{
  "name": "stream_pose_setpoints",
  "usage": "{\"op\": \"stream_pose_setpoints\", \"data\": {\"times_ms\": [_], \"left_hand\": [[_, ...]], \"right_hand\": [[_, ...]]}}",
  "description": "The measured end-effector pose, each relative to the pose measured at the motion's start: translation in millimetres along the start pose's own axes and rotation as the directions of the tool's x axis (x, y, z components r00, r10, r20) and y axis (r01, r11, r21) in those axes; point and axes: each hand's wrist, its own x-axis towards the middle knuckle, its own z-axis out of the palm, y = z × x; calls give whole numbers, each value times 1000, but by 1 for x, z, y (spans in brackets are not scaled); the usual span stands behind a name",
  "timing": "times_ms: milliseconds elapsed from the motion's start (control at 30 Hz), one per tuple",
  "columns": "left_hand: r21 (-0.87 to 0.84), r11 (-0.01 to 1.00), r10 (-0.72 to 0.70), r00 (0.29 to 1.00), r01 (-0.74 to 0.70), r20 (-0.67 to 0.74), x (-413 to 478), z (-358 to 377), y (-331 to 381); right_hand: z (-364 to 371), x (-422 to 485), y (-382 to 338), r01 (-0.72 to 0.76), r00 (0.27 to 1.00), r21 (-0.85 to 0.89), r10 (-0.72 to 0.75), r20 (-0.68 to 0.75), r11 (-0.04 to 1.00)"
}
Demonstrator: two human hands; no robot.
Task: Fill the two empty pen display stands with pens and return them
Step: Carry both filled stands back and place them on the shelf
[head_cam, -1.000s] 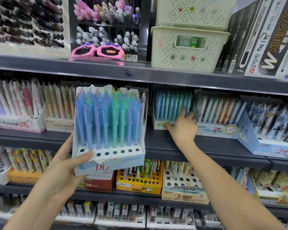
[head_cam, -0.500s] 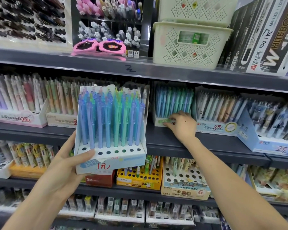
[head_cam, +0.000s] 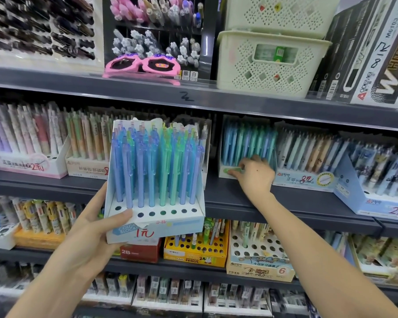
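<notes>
Two filled stands: keep the blue pen stand (head_cam: 155, 216) level, left hand (head_cam: 94, 228) gripping its front-left corner off the front edge of the middle shelf (head_cam: 308, 200), while the right hand (head_cam: 255, 177), fingers curled on the teal pen stand (head_cam: 246, 148), squares it.

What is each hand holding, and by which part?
Left hand grips the filled pen stand by its front-left corner; right hand grips the shelved pen stand by its front lip.
</notes>
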Motion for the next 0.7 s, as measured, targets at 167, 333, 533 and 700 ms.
{"op": "stream_pose_setpoints", "data": {"times_ms": [167,333,533,700], "left_hand": [[-6,1000,3,1000,-3,-14,1,-2,1],[5,1000,3,1000,-3,-21,0,2,4],[29,1000,-6,1000,6,-10,-4,12,5],[33,999,-24,1000,24,18,-15,32,0]], "right_hand": [[12,18,5,-19,996,-28,22,87,999],[19,23,8,-18,993,52,12,115,999],[-8,-1,22,-47,990,253,11,142,966],[-58,-55,43,-47,993,316,9,120,948]]}}
